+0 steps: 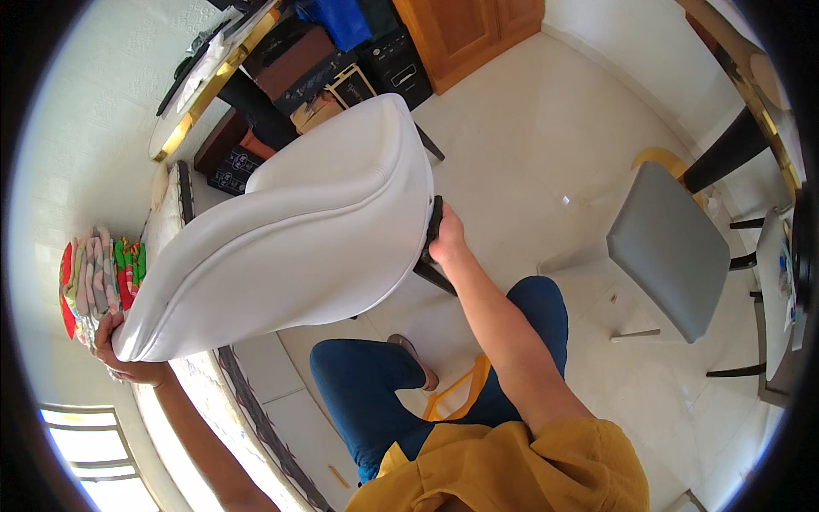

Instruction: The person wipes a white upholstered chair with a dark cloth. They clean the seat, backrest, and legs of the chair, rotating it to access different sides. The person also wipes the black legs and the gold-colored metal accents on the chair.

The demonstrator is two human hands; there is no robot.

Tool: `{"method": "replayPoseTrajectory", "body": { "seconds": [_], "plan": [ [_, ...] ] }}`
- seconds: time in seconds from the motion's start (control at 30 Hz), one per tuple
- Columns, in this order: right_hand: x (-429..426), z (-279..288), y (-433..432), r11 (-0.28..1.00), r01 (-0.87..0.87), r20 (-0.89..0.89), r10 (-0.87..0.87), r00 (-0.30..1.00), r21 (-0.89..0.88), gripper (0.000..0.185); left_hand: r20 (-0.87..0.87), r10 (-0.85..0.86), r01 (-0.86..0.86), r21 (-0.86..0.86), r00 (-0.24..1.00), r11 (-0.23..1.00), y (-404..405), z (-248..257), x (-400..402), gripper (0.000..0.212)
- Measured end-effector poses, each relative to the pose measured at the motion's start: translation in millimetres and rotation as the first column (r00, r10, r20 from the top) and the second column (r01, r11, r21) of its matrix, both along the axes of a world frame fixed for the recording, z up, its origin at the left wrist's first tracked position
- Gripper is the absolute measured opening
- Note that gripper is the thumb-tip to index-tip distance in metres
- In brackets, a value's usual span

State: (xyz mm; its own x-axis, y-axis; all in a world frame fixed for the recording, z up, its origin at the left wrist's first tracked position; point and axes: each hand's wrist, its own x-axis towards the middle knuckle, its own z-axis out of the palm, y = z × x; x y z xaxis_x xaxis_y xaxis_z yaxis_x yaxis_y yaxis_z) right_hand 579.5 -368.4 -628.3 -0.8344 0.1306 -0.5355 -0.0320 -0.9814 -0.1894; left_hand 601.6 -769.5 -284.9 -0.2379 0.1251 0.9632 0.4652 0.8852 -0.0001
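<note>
A white leather-look upholstered chair (307, 237) stands tilted in front of me, its curved padded surface and raised seam towards the camera. At its lower left tip, my left hand (125, 349) grips the padded edge, with fingers wrapped behind it. On the opposite edge, my right hand (450, 235) is closed on a narrow black piece (434, 224) pressed against the upholstery; I cannot tell whether it belongs to the chair or is separate. Dark chair legs (435, 276) show beneath it. My knees are on both sides of an orange-yellow stool frame (461, 390).
A grey-seated chair (668, 249) is at the right, near a gold-edged table (761, 121). To the left lie a mattress (217, 409) and folded blankets (99, 269). Boxes (317, 112), a black speaker-like case (397, 67) and a wooden cabinet (473, 38) stand at the back.
</note>
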Motion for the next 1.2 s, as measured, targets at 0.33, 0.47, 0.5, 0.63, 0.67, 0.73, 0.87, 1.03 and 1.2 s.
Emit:
{"method": "replayPoseTrajectory", "body": {
  "seconds": [0.33, 0.47, 0.5, 0.63, 0.67, 0.73, 0.87, 1.03, 1.2],
  "plan": [
    [1, 1, -1, 1.0, -0.009, 0.048, 0.008, 0.999, 0.008, 0.037, -0.024, 0.022, -0.026, -0.144, 0.999, 0.989, 4, 1, 2, 0.022],
    [-2, -17, 1, 0.999, 0.047, 0.009, -0.047, 0.999, -0.005, 0.035, 0.273, -0.103, 0.116, -0.034, 0.957, 0.993, -11, 16, 4, 0.032],
    [-1, -19, 0, 0.998, 0.051, 0.0, -0.051, 0.999, -0.025, 0.035, 0.383, -0.13, 0.141, -0.002, 0.915, 0.99, -11, 28, 10, 0.038],
    [2, -22, 1, 0.999, 0.014, -0.087, -0.009, 0.996, 0.049, 0.034, 0.618, -0.274, 0.232, 0.15, 0.737, 0.961, 17, 57, 39, 0.06],
    [2, -25, 3, 0.999, 0.013, -0.073, -0.01, 0.997, 0.043, 0.034, 0.607, -0.241, 0.291, 0.016, 0.758, 0.956, 42, 60, 44, 0.065],
    [1, -24, 10, 1.0, 0.013, -0.058, -0.011, 0.998, 0.024, 0.035, 0.594, -0.161, 0.304, -0.147, 0.788, 0.941, 102, 61, 58, 0.081],
    [5, 9, 8, 0.998, 0.025, 0.033, -0.023, 0.999, -0.054, 0.032, 0.501, -0.001, 0.221, -0.38, 0.865, 0.898, 139, 59, 69, 0.061],
    [9, 26, 6, 0.996, 0.056, 0.207, -0.041, 0.977, -0.067, 0.028, 0.553, -0.007, 0.225, -0.327, 0.833, 0.918, 137, 66, 82, 0.068],
    [30, 33, 8, 0.989, 0.087, 0.288, -0.05, 0.956, -0.116, 0.027, 0.501, -0.072, 0.271, -0.337, 0.862, 0.902, 114, 61, 87, 0.076]
  ]
}}
